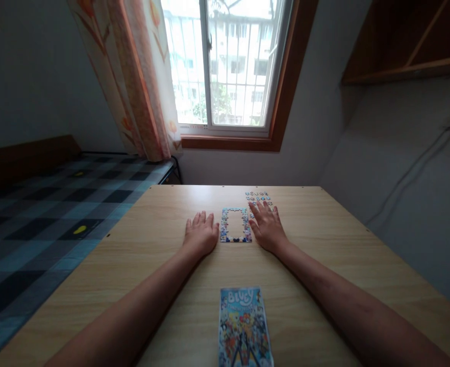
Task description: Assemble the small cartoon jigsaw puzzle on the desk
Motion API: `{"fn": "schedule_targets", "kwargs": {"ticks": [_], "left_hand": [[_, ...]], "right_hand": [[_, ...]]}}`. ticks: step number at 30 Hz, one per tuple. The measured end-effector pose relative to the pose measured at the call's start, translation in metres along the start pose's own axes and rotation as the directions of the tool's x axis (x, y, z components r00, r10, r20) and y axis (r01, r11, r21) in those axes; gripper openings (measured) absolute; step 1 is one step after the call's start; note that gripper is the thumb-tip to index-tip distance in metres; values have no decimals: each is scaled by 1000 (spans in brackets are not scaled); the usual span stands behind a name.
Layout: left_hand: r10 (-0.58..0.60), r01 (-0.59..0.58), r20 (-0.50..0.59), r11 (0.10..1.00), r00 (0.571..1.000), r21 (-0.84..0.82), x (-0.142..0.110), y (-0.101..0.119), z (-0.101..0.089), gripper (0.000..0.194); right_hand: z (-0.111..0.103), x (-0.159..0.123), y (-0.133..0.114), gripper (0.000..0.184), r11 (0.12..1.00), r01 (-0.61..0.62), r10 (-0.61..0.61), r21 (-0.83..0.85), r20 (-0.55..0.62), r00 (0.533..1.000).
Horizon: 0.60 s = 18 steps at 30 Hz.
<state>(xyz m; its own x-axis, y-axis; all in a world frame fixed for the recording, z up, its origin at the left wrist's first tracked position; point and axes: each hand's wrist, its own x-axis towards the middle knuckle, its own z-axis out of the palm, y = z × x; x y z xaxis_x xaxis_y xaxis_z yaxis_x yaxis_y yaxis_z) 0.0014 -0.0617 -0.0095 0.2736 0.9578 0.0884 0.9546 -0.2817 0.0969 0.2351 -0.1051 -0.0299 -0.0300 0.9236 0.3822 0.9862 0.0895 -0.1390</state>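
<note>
A small jigsaw puzzle frame (235, 225), assembled only around its border with a bare middle, lies on the wooden table (324, 244). My left hand (201, 232) rests flat on the table just left of the frame, fingers stretched out. My right hand (266, 226) lies flat to the right of it, fingers spread, fingertips touching loose puzzle pieces (258, 197) beyond the frame. Neither hand holds anything. A colourful picture card (244, 327) lies near the table's front edge between my forearms.
A bed with a blue and black checked cover (49, 214) stands along the table's left side. A window (225, 66) with a floral curtain (136, 81) is behind the table. A wall runs along the right, with a wooden shelf (408, 46) above.
</note>
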Motion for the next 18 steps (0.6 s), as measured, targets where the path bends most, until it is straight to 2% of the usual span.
{"fn": "schedule_targets", "kwargs": {"ticks": [6, 10, 13, 15, 18], "left_hand": [[-7, 7, -40, 1000, 999, -2, 0, -2, 4, 57], [3, -6, -110, 1000, 994, -20, -1, -5, 7, 54], [-3, -8, -160, 998, 987, -67, -2, -8, 8, 52], [-13, -4, -177, 995, 984, -97, -3, -9, 7, 50], [-18, -7, -191, 992, 981, -126, -3, -9, 5, 50]], "right_hand": [[-7, -9, -3, 57, 1000, 5, -6, 18, 27, 1000], [-12, -34, 1, 59, 998, 42, -45, 48, 51, 998], [-19, -54, 4, 59, 988, 48, -52, 144, 22, 998], [-34, -64, 1, 59, 966, 42, -38, 253, -19, 999], [-84, -80, -18, 55, 899, 91, -60, 429, -84, 995]]}}
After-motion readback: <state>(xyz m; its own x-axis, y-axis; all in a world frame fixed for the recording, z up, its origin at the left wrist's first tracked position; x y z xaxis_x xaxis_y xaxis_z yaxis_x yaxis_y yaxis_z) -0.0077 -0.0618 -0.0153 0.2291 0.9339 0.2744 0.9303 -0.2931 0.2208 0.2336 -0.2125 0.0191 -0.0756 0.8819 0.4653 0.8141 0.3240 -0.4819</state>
